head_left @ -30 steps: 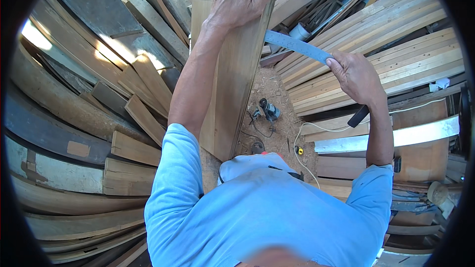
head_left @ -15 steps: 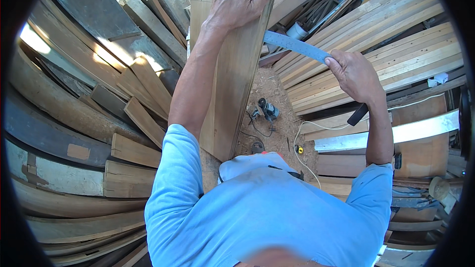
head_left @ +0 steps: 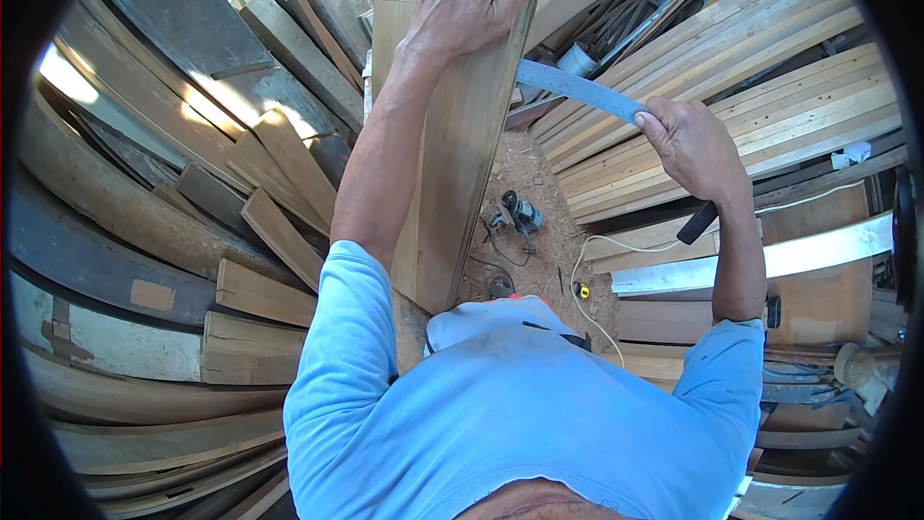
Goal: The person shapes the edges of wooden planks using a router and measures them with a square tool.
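Note:
A wide wooden board [head_left: 462, 154] slopes from my waist up to the top of the view. My left hand [head_left: 472, 0] is closed over its far right part, with the fingers curled and partly hidden. My right hand [head_left: 688, 144] grips a long flat blue-grey metal blade [head_left: 577, 90] by its near end, thumb on top. A black handle-like piece [head_left: 697, 222] sticks out below my right wrist; whether it joins the blade is hidden. The blade's far end meets the board's right edge, below my left hand, and I cannot tell how far it goes in.
A corded power tool [head_left: 523, 214] lies on the sawdust-covered floor [head_left: 553, 255], near a yellow tape measure [head_left: 582, 290] and a pale cable [head_left: 608, 339]. Stacked planks [head_left: 731, 125] line the right side. Boards and offcuts [head_left: 260, 294] crowd the left. A white cup-like container [head_left: 577, 60] stands behind the blade.
My left hand and the board's far end have shifted very slightly to the right. The blade and my right hand have barely moved, and both grips stay the same.

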Available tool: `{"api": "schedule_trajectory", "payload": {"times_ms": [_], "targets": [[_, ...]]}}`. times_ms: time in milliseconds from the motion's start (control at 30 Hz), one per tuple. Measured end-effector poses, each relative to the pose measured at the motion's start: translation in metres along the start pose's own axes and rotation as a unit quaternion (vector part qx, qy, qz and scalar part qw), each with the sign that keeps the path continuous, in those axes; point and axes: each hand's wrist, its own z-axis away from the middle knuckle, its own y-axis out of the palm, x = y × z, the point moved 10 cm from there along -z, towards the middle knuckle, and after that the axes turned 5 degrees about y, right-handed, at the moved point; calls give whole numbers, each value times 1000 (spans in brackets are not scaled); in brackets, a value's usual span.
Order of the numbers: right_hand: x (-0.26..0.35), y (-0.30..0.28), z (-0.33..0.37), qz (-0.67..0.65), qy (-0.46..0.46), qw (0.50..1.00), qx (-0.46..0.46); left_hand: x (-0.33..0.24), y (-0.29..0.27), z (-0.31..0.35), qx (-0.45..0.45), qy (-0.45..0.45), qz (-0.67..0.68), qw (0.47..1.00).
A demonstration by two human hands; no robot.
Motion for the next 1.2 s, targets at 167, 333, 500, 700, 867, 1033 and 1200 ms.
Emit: {"api": "schedule_trajectory", "payload": {"times_ms": [167, 333, 500, 700, 867, 1033, 1200], "targets": [[1, -2, 1, 1, -8, 1000, -16, 1, 2, -1, 6, -2, 14, 1000], [0, -1, 1, -1, 1, 1000, -4, -2, 2, -1, 4, 0, 10, 1000], [-2, 0, 2, -26, 6, 1000, -7, -2, 5, -1, 11, -11, 18, 1000], [-4, 1, 2, 1, 6, 1000, 1, -3, 7, -2, 13, -15, 33, 999], [-6, 3, 3, 3, 12, 1000, 3, -7, 7, -3, 15, -9, 19, 1000], [-7, 3, 5, -3, 8, 1000, -4, -7, 8, -3, 22, -16, 14, 1000], [-6, 5, 6, -6, 12, 1000, -9, -8, 5, -2, 8, -13, 20, 1000]]}}
